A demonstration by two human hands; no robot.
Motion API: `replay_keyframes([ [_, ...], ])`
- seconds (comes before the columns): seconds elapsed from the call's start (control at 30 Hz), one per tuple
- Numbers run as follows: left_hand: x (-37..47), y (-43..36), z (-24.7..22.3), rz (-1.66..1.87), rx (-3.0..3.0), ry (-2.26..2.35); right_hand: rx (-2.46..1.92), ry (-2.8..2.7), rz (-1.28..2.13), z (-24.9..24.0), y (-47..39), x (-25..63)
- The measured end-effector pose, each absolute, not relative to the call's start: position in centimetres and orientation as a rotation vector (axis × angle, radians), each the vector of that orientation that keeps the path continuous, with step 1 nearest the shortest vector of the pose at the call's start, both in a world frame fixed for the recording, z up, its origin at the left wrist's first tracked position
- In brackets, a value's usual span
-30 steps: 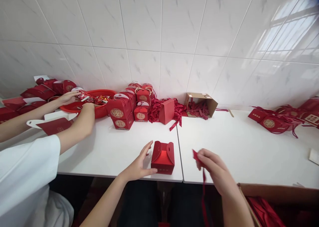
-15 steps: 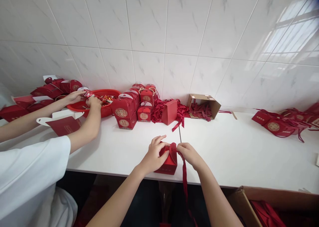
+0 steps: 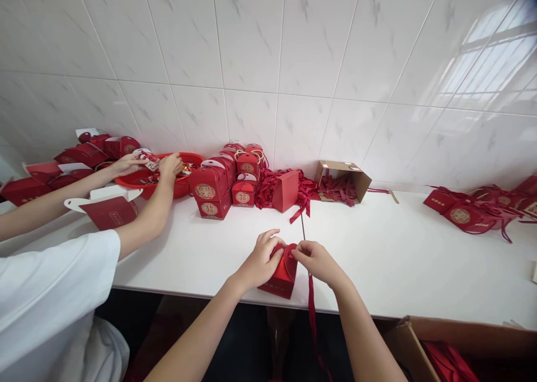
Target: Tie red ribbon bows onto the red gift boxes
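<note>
A small red gift box (image 3: 277,284) stands near the table's front edge, its rounded top flaps drawn together. My left hand (image 3: 260,262) grips the box's top from the left, thumb and fingers on the flaps. At the right side of the flaps my right hand (image 3: 318,262) pinches a dark red ribbon (image 3: 311,309), which hangs down over the table edge. The fingers of both hands partly hide the box top and the ribbon's upper end.
Stacked red boxes (image 3: 210,189), a ribbon heap (image 3: 266,189) and an open carton (image 3: 363,180) line the wall. At left a co-worker's hand (image 3: 170,166) reaches over a red basin (image 3: 180,189). Tied boxes (image 3: 465,214) lie right; a large carton (image 3: 413,343) sits below.
My right hand has shifted slightly left, onto the box's flaps with the ribbon. The box has tilted or turned a little. The co-worker's right hand has moved right over the basin.
</note>
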State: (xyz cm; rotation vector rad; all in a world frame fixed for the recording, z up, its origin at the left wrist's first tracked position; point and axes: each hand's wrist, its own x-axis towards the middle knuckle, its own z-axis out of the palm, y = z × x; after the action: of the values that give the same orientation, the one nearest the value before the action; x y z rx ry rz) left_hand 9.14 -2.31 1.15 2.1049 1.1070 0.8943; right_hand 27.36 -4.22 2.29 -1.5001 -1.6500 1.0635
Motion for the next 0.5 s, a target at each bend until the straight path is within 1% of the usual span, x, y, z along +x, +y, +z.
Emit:
replay_keyframes([
  [0.23, 9.35, -2.48, 1.02, 0.847, 2.111, 1.078, -1.467, -1.699, 1.041, 1.96, -4.36, 26.91],
  [0.4, 9.57, -2.29, 1.01, 0.934, 2.071, 1.066, -1.432, -1.684, 0.882, 1.71, -4.30, 27.04],
  [0.5, 9.52, -2.10, 1.56, 1.012, 2.044, 1.043, -1.328, -1.714, 0.842, 1.95, -4.05, 26.75],
])
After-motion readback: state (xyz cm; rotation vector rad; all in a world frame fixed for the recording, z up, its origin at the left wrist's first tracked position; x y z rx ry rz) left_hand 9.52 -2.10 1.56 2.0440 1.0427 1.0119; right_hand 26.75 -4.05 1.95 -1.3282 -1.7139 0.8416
